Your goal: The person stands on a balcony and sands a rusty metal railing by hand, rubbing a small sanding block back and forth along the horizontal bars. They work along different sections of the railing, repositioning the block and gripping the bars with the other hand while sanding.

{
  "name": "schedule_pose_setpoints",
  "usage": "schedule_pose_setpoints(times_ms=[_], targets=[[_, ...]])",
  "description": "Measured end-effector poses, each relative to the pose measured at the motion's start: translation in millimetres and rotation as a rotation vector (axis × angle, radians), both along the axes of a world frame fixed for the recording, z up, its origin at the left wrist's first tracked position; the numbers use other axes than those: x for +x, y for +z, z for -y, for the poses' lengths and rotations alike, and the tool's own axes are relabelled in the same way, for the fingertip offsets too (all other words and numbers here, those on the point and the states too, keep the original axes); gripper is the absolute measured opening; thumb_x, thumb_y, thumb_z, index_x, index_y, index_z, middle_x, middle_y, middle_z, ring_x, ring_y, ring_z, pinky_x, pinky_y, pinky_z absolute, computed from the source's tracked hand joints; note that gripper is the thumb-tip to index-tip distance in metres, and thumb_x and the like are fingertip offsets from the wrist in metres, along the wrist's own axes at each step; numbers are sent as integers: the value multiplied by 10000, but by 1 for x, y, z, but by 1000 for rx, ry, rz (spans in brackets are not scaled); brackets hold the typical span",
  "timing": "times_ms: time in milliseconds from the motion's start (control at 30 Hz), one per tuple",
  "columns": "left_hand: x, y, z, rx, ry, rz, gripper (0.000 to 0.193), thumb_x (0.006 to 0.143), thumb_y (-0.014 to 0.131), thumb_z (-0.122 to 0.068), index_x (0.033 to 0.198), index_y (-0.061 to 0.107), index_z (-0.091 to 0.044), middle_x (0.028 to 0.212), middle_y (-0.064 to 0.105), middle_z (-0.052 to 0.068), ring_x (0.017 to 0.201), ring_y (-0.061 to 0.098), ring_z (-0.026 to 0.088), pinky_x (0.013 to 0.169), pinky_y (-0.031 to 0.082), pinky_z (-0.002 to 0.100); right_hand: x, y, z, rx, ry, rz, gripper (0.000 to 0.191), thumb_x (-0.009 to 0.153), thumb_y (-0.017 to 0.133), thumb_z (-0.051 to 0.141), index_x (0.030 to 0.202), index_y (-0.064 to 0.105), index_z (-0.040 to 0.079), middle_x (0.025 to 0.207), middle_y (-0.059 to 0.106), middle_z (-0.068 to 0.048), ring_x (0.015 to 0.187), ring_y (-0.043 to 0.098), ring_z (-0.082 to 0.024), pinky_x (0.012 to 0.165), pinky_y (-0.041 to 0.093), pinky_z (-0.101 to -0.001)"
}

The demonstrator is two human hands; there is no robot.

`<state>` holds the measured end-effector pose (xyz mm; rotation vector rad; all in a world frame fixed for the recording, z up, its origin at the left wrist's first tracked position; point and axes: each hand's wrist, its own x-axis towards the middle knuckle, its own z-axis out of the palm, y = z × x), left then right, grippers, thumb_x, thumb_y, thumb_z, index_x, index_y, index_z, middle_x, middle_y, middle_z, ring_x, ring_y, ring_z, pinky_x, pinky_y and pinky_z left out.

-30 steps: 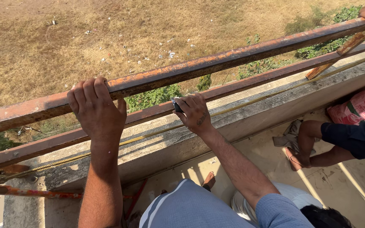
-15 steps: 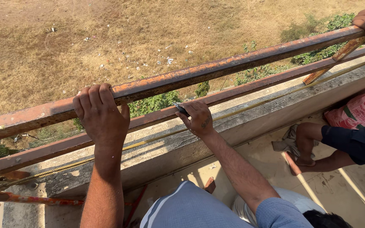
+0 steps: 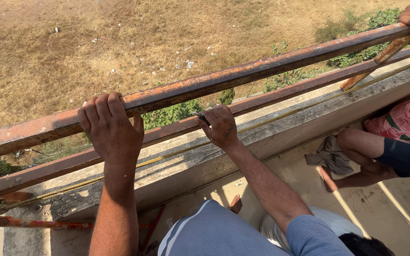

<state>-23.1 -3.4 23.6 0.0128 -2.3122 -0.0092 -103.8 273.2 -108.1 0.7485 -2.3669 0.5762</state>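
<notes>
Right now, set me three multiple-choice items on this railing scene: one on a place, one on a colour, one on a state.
1. Where does the left hand rest?
A. on the upper rusty rail
B. on the concrete ledge
C. on the pink sack

2. What colour is the sack at the right edge?
A. blue
B. pink
C. black

3. How is the right hand at the lower rail?
A. flat and open, holding nothing
B. hanging clear of the rail
C. closed round a small dark object pressed to the rail

Answers: 1 A, its fingers curl over the top bar. 2 B, the fabric shows pink with a printed pattern. 3 C, a dark tip sticks out from the closed fingers beside the lower bar.
</notes>
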Motion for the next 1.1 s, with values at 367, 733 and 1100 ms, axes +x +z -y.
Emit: schedule_pose_setpoints(times_ms=[367, 733, 1100], targets=[[-1, -2, 1, -7, 9, 11, 664, 824, 892, -309, 1348, 563, -67, 1312, 560, 105, 1313, 498, 308, 1197, 336, 490, 4, -21, 9, 11, 47, -109, 399, 1010, 686, 417, 1211, 661, 73, 1219, 703, -103, 1213, 649, -300, 1078, 462, -491], [1, 2, -1, 21, -6, 5, 671, 823, 902, -315, 1340, 561, -58, 1292, 562, 114, 1304, 501, 324, 1189, 343, 498, 14, -26, 5, 131, 33, -97, 574, 993, 683, 471, 1392, 565, 74, 1418, 591, -119, 1371, 538, -302, 1149, 378, -525], [2, -3, -1, 30, -17, 18, 633, 852, 881, -315, 1333, 557, -60, 1343, 550, 130, 1359, 475, 334, 1224, 312, 521, 16, -30, 45, 303, 109, -71, 601, 985, 649, 501, 1478, 495, 192, 1485, 486, -70, 1451, 432, -274, 1238, 245, -610]])
